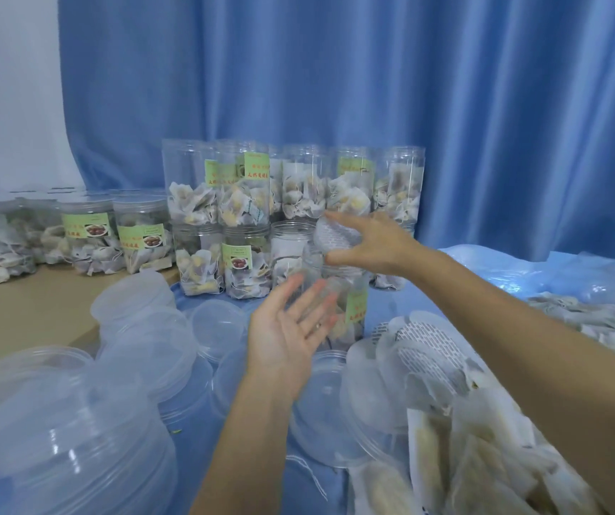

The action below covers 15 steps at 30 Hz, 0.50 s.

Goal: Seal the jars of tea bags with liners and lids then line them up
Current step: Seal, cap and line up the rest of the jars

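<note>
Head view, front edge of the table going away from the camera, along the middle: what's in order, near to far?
Left hand, open, palm up → open jar just past its fingers → liner pinched in the right hand above that jar → two-tier stack of filled jars → blue curtain.

Round white liner [337, 235] with grey print — tilted over open clear jar [339, 291] of tea bags.

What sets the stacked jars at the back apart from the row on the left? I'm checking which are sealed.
The stacked jars stand two tiers high on the blue cloth; the left row is one tier on the tan surface. The left row's jars wear lids; the stacked jars' tops look lidless, though that is hard to tell. Both hold tea bags and carry green labels.
</note>
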### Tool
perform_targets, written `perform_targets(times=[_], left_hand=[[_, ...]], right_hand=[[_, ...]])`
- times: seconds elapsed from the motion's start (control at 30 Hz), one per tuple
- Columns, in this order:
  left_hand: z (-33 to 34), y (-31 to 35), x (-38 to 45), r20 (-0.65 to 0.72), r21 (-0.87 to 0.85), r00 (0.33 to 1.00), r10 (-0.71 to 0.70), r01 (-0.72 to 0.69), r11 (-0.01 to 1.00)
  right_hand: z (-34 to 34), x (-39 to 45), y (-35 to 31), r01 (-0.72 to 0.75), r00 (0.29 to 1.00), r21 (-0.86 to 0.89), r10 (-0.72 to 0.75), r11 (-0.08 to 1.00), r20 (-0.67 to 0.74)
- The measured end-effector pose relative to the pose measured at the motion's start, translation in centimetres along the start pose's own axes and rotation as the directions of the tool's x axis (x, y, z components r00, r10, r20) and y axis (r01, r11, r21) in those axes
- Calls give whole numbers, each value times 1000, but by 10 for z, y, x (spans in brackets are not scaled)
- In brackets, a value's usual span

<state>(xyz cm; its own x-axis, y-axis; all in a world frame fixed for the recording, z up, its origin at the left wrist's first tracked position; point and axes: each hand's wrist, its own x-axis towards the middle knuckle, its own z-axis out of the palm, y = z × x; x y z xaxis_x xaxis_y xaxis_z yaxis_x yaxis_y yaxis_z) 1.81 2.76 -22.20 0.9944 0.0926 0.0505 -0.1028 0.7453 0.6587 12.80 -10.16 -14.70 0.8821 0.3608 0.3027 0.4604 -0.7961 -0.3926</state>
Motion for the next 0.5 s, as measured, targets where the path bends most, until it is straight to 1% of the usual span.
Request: perform_targets(times=[0.1,0.17,0.2,0.3,0.33,0.4,0.43,0.5], left_hand=[[-10,1,2,-81,-76,997,18,-24,997],[-12,3,3,-95,-120,995,24,-36,992],[-13,3,3,-96,-138,995,27,-40,990],[-14,3,4,-103,-150,994,36,-51,987],[-15,2,4,-113,-141,993,36,-52,989],[-14,1,4,-139,-123,990,34,-51,991],[-14,1,3,-152,-115,988,35,-53,992],[-14,-1,3,-180,-93,983,47,-64,994]], right_hand=[[2,21,-8,43,989,-123,-25,991,148],[6,29,-11,46,979,-189,-7,981,204],[7,31,-10,36,976,-188,6,982,218],[11,34,-9,-34,966,-89,56,995,251],[12,34,-8,-46,965,-87,67,995,254],[17,29,-6,-34,970,-172,74,985,233],[19,24,-5,-26,976,-202,68,979,205],[23,10,0,-18,992,-181,39,983,118]])
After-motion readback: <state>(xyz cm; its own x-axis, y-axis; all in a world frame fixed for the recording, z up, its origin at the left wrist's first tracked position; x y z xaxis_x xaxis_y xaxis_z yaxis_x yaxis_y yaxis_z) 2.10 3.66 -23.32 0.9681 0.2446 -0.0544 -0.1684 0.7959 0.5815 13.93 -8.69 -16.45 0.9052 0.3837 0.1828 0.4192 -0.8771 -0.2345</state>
